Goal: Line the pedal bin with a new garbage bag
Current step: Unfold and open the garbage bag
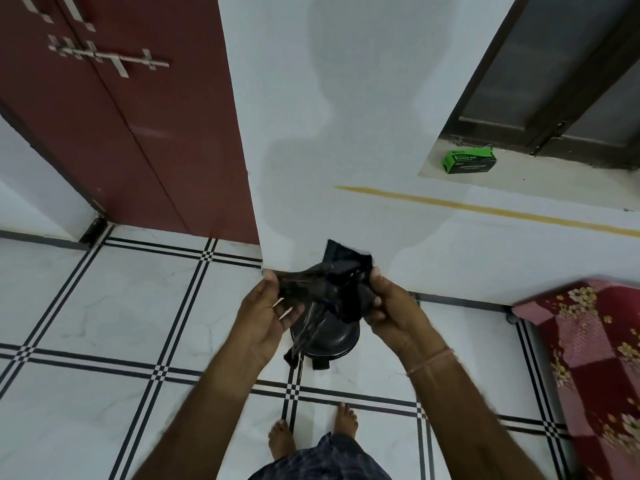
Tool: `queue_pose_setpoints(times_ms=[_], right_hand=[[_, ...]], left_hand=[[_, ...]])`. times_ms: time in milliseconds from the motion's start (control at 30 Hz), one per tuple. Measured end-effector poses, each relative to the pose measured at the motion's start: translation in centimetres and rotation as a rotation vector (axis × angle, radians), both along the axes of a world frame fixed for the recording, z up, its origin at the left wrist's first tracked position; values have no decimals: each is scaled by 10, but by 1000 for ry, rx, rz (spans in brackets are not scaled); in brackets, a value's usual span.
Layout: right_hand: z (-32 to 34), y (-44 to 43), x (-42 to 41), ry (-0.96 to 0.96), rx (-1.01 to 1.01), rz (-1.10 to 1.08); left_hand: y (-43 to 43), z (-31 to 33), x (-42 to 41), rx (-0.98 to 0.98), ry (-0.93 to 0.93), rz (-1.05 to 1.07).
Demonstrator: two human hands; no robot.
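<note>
Underfoot, a white tiled floor point(104, 306) crossed by black grid lines, meeting a plain white wall point(346, 116) ahead. Against the foot of that wall, directly below the hands and a little farther from the body, a small round black plastic pedal bin point(334, 337), lid apparently shut and domed, pedal tab jutting toward the feet. Off to the upper right, well apart on a pale window ledge point(519, 174), a green cardboard box point(470, 161), perhaps the source of the bags, though the print is too small to read.

Held above the bin and partly hiding it, a thin black plastic garbage bag point(325, 285), crumpled and not yet opened out, long axis running roughly left to right between the two hands, one loose tail hanging down past the bin's left side.

Left hand point(268, 310) pinching the bag's left end between thumb and fingers, palm half open below. Right hand point(388, 306) closed on the bunched right end, fingers curled in.

Judged from this: both hands about equally near the bin, which lies straight down from them. Mouth of the bag still to be found and spread, lid still to be raised, probably by foot on the pedal, before lowering the bag in.
</note>
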State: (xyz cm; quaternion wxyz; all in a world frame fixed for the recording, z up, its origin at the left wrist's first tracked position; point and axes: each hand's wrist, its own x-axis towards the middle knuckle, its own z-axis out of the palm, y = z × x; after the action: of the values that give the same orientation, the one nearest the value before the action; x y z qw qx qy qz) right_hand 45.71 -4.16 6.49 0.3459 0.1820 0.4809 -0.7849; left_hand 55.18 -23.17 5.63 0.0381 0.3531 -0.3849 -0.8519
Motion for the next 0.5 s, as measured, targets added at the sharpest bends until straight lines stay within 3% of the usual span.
queue_pose_setpoints(times_ms=[100, 267, 500], right_hand=[[-5, 9, -11, -161, -41, -97], [-15, 16, -13, -99, -118, -117], [-18, 39, -22, -95, -115, -292]], left_hand=[[-10, -6, 2, 144, -28, 76], [-19, -12, 3, 364, -45, 299], [-39, -8, 11, 283, -200, 401]])
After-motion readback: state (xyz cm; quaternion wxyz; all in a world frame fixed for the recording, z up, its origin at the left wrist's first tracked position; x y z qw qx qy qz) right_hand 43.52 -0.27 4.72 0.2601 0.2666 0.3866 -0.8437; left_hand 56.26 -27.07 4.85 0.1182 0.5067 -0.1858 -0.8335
